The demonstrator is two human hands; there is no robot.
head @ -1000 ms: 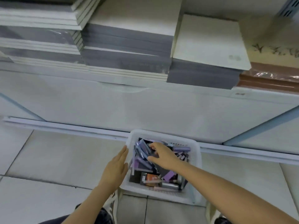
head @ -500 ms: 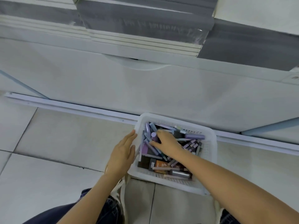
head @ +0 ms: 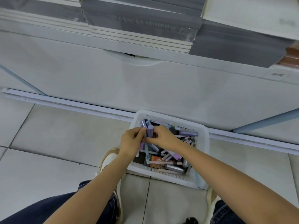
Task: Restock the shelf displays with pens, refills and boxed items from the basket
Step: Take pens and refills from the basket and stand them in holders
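R hand (head: 165,137) pinched a purple pen (head: 150,131), upright over the white basket (head: 204,139); L hand (head: 131,142) appeared to pinch it too. Basket sat on floor tiles (head: 64,135) at the shelf base (head: 145,88). Shelf label (head: 277,74) was illegible, and tiles lay open to basket's left.

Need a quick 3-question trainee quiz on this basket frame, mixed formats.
1. True or false: the white basket sits on a shelf.
2. Which item do the left hand and right hand grip together? A) purple pen B) scissors C) tape roll
3. Fill in: the orange box lies ___ the basket.
Key: 1 false, it stands on the floor; 2 A; 3 inside.
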